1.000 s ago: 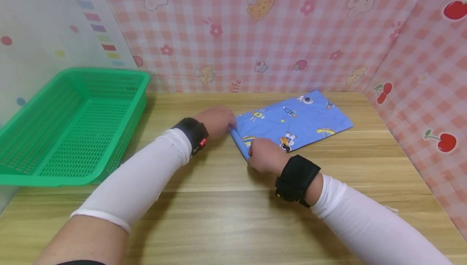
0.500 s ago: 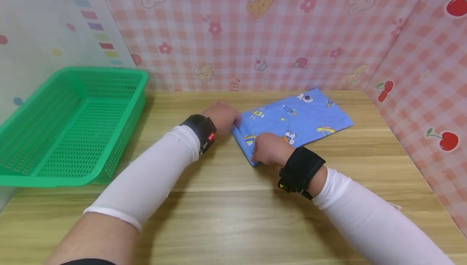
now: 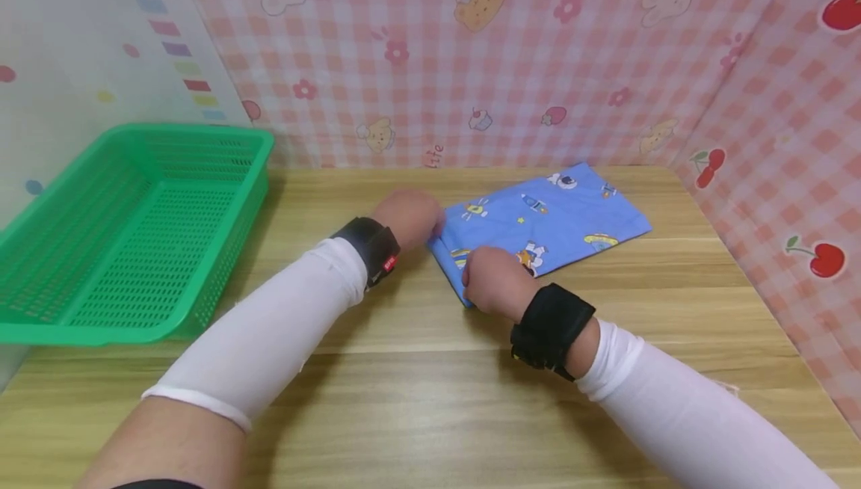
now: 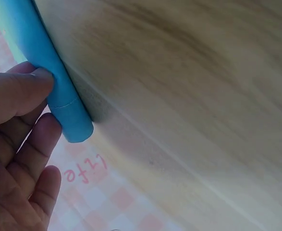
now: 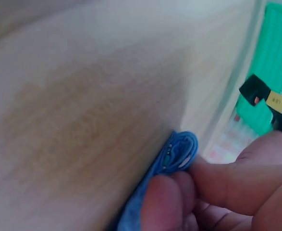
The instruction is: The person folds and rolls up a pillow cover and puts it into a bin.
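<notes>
A blue cloth (image 3: 572, 208) printed with cartoon figures lies flat on the wooden table, its left end turned into a narrow roll. At the far end of that roll, my left hand (image 3: 407, 220) pinches the fabric. The left wrist view shows the thumb on the smooth blue roll (image 4: 66, 103), with the lower fingers loosely bent beside it. My right hand (image 3: 501, 281) pinches the near end of the roll. Coiled layers of the rolled end (image 5: 180, 150) show beside the fingertips in the right wrist view. The cloth's underside is hidden.
A green plastic basket (image 3: 258, 175) with perforated sides stands on the left of the wooden table (image 3: 417, 399). A pink checked wall (image 3: 430, 85) rises behind the cloth, and another (image 3: 794, 175) borders the right side.
Both hands have moved slightly right along with the cloth's left end, turning it over further into the roll. Over the last half second they have barely shifted.
</notes>
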`<state>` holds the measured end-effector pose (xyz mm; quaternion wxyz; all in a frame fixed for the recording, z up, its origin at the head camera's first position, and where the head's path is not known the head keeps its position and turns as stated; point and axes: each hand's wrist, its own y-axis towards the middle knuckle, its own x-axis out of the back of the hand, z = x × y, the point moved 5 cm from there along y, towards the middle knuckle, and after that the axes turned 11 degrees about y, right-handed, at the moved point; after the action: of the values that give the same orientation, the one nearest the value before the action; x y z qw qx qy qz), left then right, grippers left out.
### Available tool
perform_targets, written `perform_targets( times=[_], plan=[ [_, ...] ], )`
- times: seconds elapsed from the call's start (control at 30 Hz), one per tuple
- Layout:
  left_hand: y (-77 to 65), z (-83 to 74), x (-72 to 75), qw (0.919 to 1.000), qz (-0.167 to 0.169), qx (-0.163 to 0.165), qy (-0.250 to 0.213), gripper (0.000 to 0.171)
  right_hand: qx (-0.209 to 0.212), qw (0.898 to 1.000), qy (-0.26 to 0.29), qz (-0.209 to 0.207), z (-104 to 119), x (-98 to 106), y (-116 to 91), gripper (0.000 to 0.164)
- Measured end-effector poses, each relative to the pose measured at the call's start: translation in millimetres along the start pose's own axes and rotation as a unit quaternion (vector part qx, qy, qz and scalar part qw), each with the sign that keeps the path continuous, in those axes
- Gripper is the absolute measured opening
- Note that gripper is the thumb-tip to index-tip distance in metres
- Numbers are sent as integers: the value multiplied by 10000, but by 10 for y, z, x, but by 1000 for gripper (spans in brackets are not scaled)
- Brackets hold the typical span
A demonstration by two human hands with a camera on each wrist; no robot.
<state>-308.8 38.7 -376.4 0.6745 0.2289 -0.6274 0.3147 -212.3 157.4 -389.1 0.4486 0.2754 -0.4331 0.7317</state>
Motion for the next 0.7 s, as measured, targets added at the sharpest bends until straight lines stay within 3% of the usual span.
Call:
perform_targets(
  times=[0.2,0.7],
  plan=[
    [-72,-27,2,9996,-55,-265,120,23,490,9966,-617,-253,114,-52,-122,6],
    [-77,-54,-28,9989,-169,-398,175,24,987,9910,-739,-524,318,-141,-238,12]
  ],
)
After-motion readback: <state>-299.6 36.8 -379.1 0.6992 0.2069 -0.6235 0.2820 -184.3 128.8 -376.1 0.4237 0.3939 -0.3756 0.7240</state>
